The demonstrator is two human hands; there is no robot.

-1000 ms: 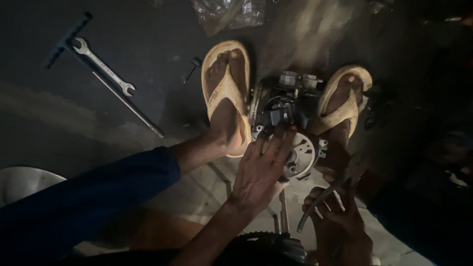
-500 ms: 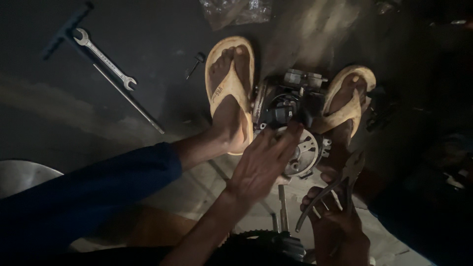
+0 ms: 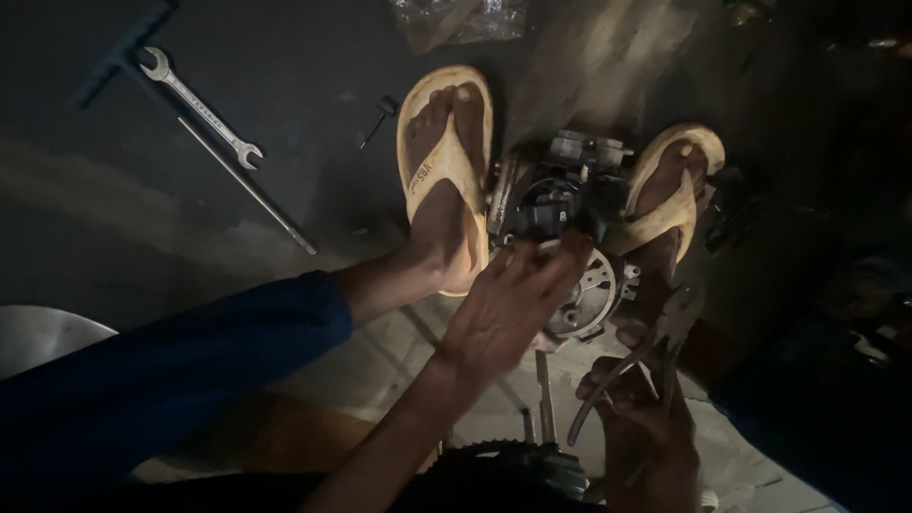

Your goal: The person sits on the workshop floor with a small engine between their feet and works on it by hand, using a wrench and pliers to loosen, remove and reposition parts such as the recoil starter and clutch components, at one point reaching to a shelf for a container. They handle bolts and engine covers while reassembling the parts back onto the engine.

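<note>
A dark metal engine part (image 3: 570,204) with a round silvery plate (image 3: 587,296) lies on the floor between my two feet in tan sandals. My left hand (image 3: 508,309) rests on it, fingertips touching its dark middle section. My right hand (image 3: 641,423) is lower right, closed on the handles of a pair of pliers (image 3: 655,351) whose jaws point up toward the part's right side.
An open-ended spanner (image 3: 198,106), a blue-handled T-bar tool (image 3: 119,57) and a long thin rod (image 3: 247,185) lie on the dark floor at upper left. A small bolt (image 3: 380,116) sits beside the left sandal (image 3: 446,161). A clear plastic bag (image 3: 465,19) is at the top. A toothed sprocket (image 3: 513,465) is at bottom centre.
My left hand has slid slightly up onto the engine part. The right hand with the pliers has barely moved.
</note>
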